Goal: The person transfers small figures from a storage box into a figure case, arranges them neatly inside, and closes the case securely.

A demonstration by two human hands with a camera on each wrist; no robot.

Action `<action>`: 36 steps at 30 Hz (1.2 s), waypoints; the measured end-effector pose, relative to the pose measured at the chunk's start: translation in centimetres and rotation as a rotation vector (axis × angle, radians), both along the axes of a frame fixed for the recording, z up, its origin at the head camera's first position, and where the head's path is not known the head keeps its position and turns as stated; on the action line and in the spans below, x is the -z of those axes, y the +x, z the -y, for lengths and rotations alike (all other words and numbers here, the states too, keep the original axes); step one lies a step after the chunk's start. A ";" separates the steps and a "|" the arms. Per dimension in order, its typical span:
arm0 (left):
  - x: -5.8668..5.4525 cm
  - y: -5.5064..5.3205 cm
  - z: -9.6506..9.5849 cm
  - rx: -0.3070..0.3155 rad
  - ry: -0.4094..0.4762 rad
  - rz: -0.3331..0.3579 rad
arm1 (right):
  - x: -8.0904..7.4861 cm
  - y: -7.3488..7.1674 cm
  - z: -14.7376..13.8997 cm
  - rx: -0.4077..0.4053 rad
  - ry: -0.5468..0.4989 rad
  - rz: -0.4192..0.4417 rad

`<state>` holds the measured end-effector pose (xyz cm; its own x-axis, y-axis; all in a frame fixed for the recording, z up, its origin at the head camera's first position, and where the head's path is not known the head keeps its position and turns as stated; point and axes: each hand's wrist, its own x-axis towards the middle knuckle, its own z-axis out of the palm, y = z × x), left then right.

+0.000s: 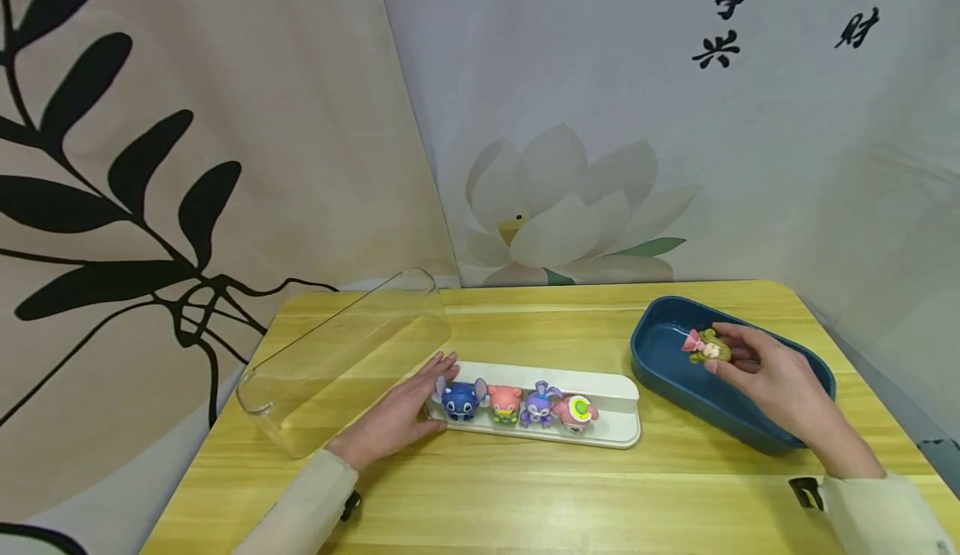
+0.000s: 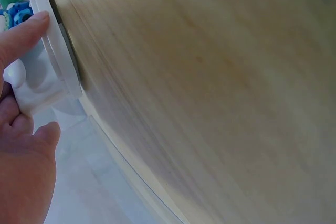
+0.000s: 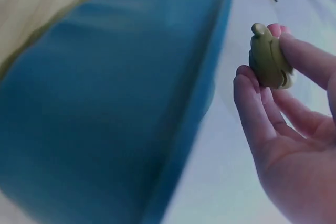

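Observation:
My right hand [image 1: 772, 376] pinches a small figurine [image 1: 705, 345] above the blue basin [image 1: 678, 401]; it has an olive-green body and a pink bow. In the right wrist view, the figurine [image 3: 270, 59] is between thumb and fingertips, its green side showing. At the table's middle lies a long white display base [image 1: 615, 432]. Along it stand a blue figurine [image 1: 460, 401], a pink one [image 1: 506, 405], a purple one [image 1: 539, 405] and a pink one with a yellow-green swirl [image 1: 576, 412]. My left hand [image 1: 401, 413] holds the base's left end, thumb on the near rim.
A clear plastic cover [image 1: 352, 355] lies on the wooden table [image 1: 525, 497] at the left, close behind my left hand. Patterned cloth [image 1: 562, 80] hangs behind the table. The basin's raised wall stands near the right table edge.

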<state>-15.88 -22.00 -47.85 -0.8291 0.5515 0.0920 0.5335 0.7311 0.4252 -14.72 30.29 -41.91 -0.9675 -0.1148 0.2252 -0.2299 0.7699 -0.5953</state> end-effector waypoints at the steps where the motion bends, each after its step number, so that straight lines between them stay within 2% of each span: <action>1: 0.0 0.0 0.0 0.000 0.001 0.000 | -0.2 0.1 0.2 0.000 -0.011 -0.006; 13: 0.0 0.0 0.0 -0.004 -0.008 0.005 | -1.3 1.4 2.3 -0.017 -0.040 -0.046; 20: 0.0 0.0 0.0 -0.002 -0.008 0.002 | -1.7 2.2 3.4 -0.063 -0.046 -0.109; 25: 0.0 0.0 0.0 0.000 -0.006 -0.002 | -1.7 2.3 4.3 -0.111 -0.042 -0.169; 36: -0.2 0.0 0.0 0.000 -0.001 0.013 | -1.2 2.4 5.4 -0.189 0.001 -0.245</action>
